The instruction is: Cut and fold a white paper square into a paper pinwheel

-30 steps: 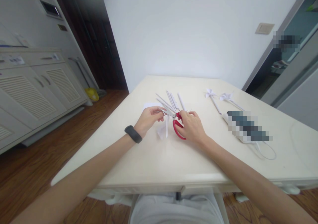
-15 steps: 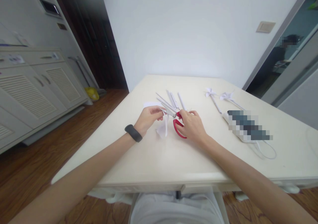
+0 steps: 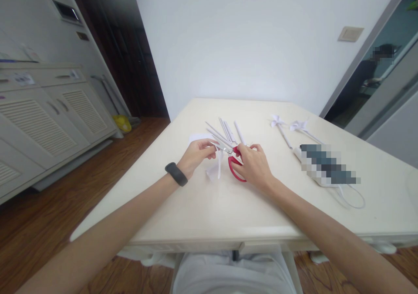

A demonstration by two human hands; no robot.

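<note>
My right hand (image 3: 256,165) is closed on red-handled scissors (image 3: 235,170), whose blades point left toward my other hand. My left hand (image 3: 198,154), with a dark band on the wrist, pinches a piece of white paper (image 3: 214,171) that hangs below the fingers. The blade tips lie by my left fingertips at the paper; whether they are cutting it is too small to tell. Just beyond the hands, several thin white paper sticks (image 3: 225,131) lie on the table. A flat white sheet (image 3: 197,137) shows partly behind my left hand.
Two white paper pinwheels on sticks (image 3: 277,121) lie at the back right of the cream table (image 3: 183,218). Nearer stands a pale object with a blurred-out top (image 3: 310,172) and a white cord (image 3: 354,205). A person (image 3: 362,74) is beyond the opening at right.
The view has shifted very slightly. Both hands, the scissors and the paper hold nearly the same positions.
</note>
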